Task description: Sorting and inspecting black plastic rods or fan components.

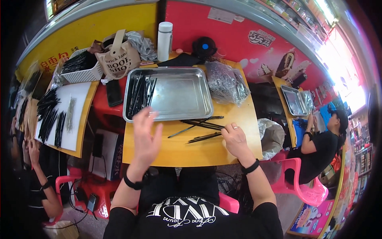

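Black strips (203, 124), slim and straight, lie crossed on a yellow desk (183, 153) just below a shallow metal tray (179, 93), while a few more run out to the left from a worker's right hand (235, 136). That hand rests low over the desk's right side, its fingers curled and pinching the strips' right ends. The left hand (144, 133) is raised in front of the tray's near left rim, its fingers apart and holding nothing. Another batch of strips lies lengthwise, side by side, in the left part of the tray. Dark wristbands circle both wrists.

Against the tray's right side sits a clear plastic bag (227, 81); its contents, hard to make out through the film, appear to be small, dark and loosely packed. Behind the tray stand a white bottle (164, 42) and a round black object with a blue centre (204, 47). A canvas tote (118, 63) leans beside a white basket (85, 73) filled with black pieces, and a dark phone (114, 93) lies to the left of the tray. Further left, a white board (79, 119) carries dark bundles and a pale one. At right, a co-worker (322, 143) in black sits on a pink chair (306, 193) at another table.
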`<state>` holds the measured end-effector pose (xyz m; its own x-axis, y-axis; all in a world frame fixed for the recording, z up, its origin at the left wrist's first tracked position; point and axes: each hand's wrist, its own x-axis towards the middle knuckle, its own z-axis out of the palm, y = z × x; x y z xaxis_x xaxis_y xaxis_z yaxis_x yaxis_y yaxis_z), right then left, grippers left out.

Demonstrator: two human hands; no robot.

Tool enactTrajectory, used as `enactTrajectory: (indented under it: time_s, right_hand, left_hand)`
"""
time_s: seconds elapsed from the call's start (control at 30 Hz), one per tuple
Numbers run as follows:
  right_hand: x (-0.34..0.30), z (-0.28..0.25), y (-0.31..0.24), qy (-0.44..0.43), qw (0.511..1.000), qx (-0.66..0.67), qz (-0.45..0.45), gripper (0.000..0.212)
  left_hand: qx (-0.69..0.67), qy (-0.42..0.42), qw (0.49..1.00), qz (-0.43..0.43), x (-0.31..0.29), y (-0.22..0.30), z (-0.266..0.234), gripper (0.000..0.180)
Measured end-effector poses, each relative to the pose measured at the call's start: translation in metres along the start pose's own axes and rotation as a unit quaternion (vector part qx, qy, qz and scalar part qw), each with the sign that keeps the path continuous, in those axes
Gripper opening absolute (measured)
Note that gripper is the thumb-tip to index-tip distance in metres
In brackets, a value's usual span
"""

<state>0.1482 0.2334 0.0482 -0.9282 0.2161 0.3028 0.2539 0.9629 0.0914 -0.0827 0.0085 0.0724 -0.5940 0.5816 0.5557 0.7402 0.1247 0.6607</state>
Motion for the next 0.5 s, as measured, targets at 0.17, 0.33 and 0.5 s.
enactTrajectory:
  time_s: [0.17, 0.33, 0.5]
  right_hand:
    - [-0.008, -0.018, -0.024, -0.002, 0.999, 0.030, 0.024, 0.008]
    - [-0.040, -0.022, -0.053, -0.030, 0.930, 0.319, 0.178, 0.011]
    - [-0.067, -0.005, -0.089, -0.066, 0.629, 0.686, 0.360, 0.009]
  left_hand:
    - [-0.294, -0.283, 0.888, -0.211, -0.069, 0.008, 0.020, 0.024]
    - [-0.397, -0.454, 0.709, -0.365, -0.089, 0.034, 0.059, 0.033]
    - [-0.524, -0.435, 0.582, -0.445, -0.102, 0.041, 0.086, 0.033]
